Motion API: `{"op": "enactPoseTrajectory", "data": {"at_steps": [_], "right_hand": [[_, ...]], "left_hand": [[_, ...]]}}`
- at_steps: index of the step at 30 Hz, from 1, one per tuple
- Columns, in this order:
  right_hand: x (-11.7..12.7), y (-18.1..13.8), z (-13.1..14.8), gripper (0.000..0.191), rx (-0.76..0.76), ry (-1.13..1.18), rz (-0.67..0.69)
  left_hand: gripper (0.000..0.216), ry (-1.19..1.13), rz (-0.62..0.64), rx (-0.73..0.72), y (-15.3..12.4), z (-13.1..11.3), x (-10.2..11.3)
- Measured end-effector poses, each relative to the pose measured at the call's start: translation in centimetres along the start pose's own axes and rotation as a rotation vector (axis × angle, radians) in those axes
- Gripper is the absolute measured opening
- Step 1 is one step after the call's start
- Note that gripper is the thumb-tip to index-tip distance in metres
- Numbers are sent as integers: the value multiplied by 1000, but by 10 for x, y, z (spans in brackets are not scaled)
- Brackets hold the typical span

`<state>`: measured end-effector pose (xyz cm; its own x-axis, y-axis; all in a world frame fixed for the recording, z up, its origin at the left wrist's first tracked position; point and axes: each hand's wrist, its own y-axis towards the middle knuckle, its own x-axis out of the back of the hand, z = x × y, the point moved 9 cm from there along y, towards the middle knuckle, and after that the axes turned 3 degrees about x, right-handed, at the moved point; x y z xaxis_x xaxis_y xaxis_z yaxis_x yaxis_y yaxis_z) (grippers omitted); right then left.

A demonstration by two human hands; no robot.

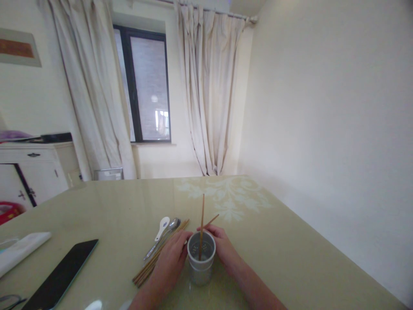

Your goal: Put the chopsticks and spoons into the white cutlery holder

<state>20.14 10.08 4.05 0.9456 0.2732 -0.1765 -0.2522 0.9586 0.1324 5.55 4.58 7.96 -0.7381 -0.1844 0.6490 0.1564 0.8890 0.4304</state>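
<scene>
A grey utensil cup with holes in its bottom stands upright on the table between my hands. One wooden chopstick stands inside it, rising above the rim. My left hand curls against the cup's left side, its fingertips near the rim. My right hand bends round the right and back of the cup. Another chopstick slants up from its fingers; the lower part is hidden behind the cup. Left of my left hand lie several chopsticks, a metal spoon and a white spoon.
A dark tablet-like slab and a white flat object lie at the left of the glossy table. A wall runs along the right edge. Beyond the table are curtains and a white cabinet.
</scene>
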Motion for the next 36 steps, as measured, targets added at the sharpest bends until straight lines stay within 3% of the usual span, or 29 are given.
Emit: {"op": "enactPoseTrajectory", "data": {"at_steps": [3,7,10,12,16,19,22,30,36], "right_hand": [[11,1,16,49,89,-25,-67],[75,-8,68,48,363,-5,-447],[115,-24,102,45,532,77,-631],[121,-28,114,43,570,146,-620],[88,-25,117,38,525,73,-429],[50,-18,103,39,443,-71,-249],[28,-12,83,46,355,-146,-149],[19,-11,66,41,311,-184,-141],[21,-9,56,43,265,-199,-131]], "left_hand": [[32,39,-23,-20,3,6,1],[33,286,-127,141,8,34,22],[28,540,-66,226,9,46,30],[26,650,-3,251,7,47,30],[26,731,76,281,3,46,24],[25,737,98,312,1,49,20],[28,726,111,333,1,52,18],[23,671,117,315,1,53,16],[26,580,12,277,4,43,20]]}}
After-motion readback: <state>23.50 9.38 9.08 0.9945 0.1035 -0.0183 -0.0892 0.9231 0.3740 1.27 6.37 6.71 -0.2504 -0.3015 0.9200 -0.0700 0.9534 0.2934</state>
